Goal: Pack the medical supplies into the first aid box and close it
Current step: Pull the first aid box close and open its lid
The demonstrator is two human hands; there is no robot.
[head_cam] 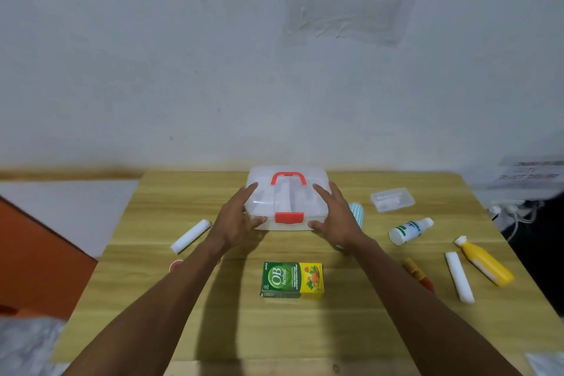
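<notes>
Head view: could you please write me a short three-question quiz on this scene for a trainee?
1. True or false: the first aid box has its lid down, with the red latch facing the person.
2. The green carton lies: A) on the lid; B) behind the box; C) on the table, nearer the person than the box.
3. How many hands touch the box?
Key: 1 true; 2 C; 3 two, the left hand and the right hand.

Even, moderate light from overhead; soft dark shadows on the table point(274, 330). Wide-angle bowing, corners smeared, overall slightly soft focus.
</notes>
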